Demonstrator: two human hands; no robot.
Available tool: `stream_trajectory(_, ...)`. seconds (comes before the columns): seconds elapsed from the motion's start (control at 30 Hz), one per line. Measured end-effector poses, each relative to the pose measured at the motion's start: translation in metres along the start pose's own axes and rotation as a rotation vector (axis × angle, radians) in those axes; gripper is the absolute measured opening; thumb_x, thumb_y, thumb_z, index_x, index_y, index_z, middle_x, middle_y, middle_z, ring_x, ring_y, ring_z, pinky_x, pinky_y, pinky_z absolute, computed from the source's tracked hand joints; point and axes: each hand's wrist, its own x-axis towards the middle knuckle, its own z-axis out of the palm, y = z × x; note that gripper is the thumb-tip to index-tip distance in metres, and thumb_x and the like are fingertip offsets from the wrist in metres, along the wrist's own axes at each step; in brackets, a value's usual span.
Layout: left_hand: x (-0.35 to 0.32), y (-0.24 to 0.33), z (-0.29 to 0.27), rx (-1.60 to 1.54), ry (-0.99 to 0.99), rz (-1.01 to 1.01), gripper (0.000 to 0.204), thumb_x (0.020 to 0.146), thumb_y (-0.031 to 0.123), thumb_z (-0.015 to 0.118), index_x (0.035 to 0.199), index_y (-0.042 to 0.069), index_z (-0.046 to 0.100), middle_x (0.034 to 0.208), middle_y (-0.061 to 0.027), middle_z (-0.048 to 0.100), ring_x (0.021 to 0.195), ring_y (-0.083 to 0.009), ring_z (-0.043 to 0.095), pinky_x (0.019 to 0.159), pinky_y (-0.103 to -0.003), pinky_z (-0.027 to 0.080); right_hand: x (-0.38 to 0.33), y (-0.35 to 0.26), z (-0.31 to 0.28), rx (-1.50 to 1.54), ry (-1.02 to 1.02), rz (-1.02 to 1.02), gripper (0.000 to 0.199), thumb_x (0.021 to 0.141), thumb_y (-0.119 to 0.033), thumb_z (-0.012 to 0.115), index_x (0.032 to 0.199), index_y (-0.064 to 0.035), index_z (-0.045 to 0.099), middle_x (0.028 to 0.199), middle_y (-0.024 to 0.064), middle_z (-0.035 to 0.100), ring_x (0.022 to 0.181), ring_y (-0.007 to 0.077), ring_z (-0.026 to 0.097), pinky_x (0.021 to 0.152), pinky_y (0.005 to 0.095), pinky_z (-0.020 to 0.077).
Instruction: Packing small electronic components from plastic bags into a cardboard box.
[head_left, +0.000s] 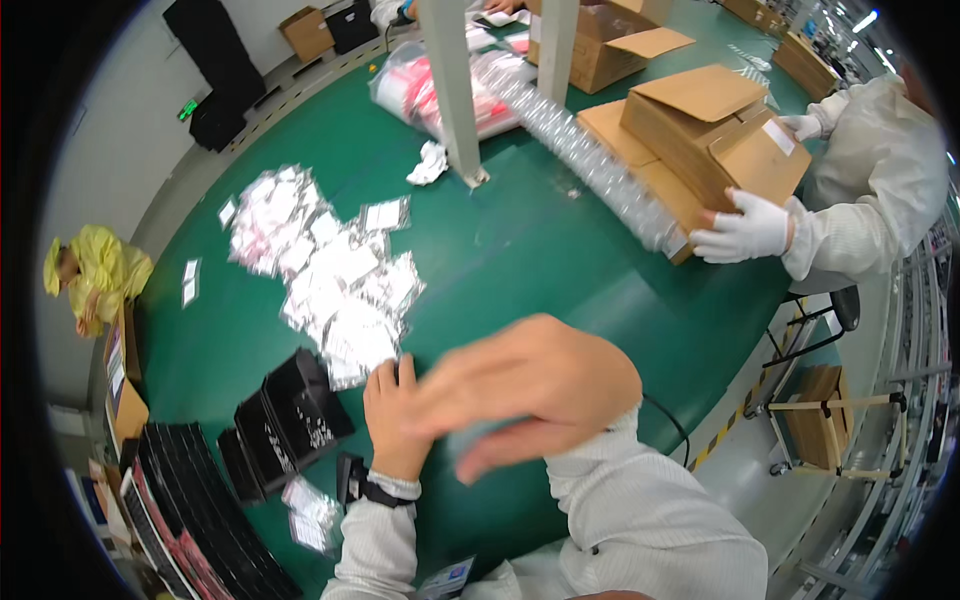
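My left hand (pixel 393 420) lies low over the green table, its visible fingers stretched forward and apart. Their tips reach the near edge of a pile of small silvery plastic bags (pixel 350 320). Over and right of it hangs my right hand (pixel 540 390), smeared by motion, with the thumb apart from the fingers. A faint greyish patch shows between thumb and fingers; I cannot make out whether it is a held thing. To the left of my left wrist stand black stepped bins (pixel 290 425). A few clear bags (pixel 312 515) lie below these bins.
Long black trays (pixel 200 510) line the near left edge. A white post (pixel 450 90) rises from the table beside a crumpled white wad (pixel 428 163). At right, a gloved co-worker's hand (pixel 742 228) touches a cardboard box (pixel 700 140) beside a bubble-wrap strip (pixel 580 145). A person in yellow (pixel 105 265) is far left.
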Motion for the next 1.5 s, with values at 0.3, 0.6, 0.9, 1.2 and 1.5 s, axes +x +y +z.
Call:
stream_trajectory(0.3, 0.037, 0.027, -0.047, -0.170, -0.178, -0.102, 0.059, 0.088, 0.018, 0.081, 0.139, -0.001, 0.057, 0.138, -0.0276, 0.057, 0.124, -0.0456, 0.057, 0.104, -0.051, 0.047, -0.026, -0.102, -0.182, -0.492, 0.299, 0.387, 0.031, 0.076, -0.004, 0.090, 0.104, 0.0019, 0.078, 0.093, 0.0145, 0.077, 0.081, 0.0293, 0.075, 0.071, 0.0344, 0.0594)
stream_trajectory(0.6, 0.056, 0.044, -0.062, -0.171, -0.413, -0.383, 0.075, 0.082, 0.020, 0.087, 0.146, -0.001, 0.053, 0.147, -0.0329, 0.050, 0.134, -0.0493, 0.053, 0.111, -0.050, 0.047, 0.030, 0.007, -0.447, -1.190, -0.080, 0.999, 0.040, 0.089, -0.034, 0.080, 0.102, 0.0036, 0.074, 0.100, 0.0232, 0.074, 0.099, 0.0400, 0.072, 0.087, 0.0467, 0.0574)
stream_trajectory(0.9, 0.077, 0.047, -0.048, -0.189, -0.387, -0.493, 0.068, 0.080, 0.025, 0.089, 0.136, -0.001, 0.060, 0.132, -0.0276, 0.062, 0.119, -0.0462, 0.062, 0.102, -0.050, 0.052, 0.030, 0.225, -0.564, -1.059, -0.160, 0.890, 0.067, 0.083, -0.041, 0.082, 0.131, 0.0027, 0.067, 0.129, 0.0236, 0.070, 0.122, 0.0397, 0.065, 0.105, 0.0443, 0.0523)
stream_trajectory(1.2, 0.098, 0.054, -0.041, -0.184, -0.292, -0.537, 0.054, 0.083, 0.023, 0.086, 0.126, -0.003, 0.066, 0.117, -0.0251, 0.069, 0.108, -0.0430, 0.067, 0.094, -0.048, 0.054, 0.026, 0.337, -0.630, -1.021, -0.071, 1.165, 0.065, 0.090, -0.046, 0.075, 0.131, 0.0047, 0.067, 0.135, 0.0274, 0.067, 0.126, 0.0399, 0.065, 0.106, 0.0441, 0.0515)
stream_trajectory(1.5, 0.098, 0.055, -0.047, -0.208, -0.294, -0.655, 0.053, 0.085, 0.020, 0.084, 0.129, -0.003, 0.065, 0.126, -0.0243, 0.066, 0.112, -0.0427, 0.066, 0.097, -0.048, 0.054, 0.043, 0.404, -0.589, -0.936, -0.411, 1.316, 0.053, 0.096, -0.046, 0.065, 0.127, -0.0038, 0.075, 0.135, 0.0199, 0.070, 0.124, 0.0411, 0.068, 0.101, 0.0471, 0.0548)
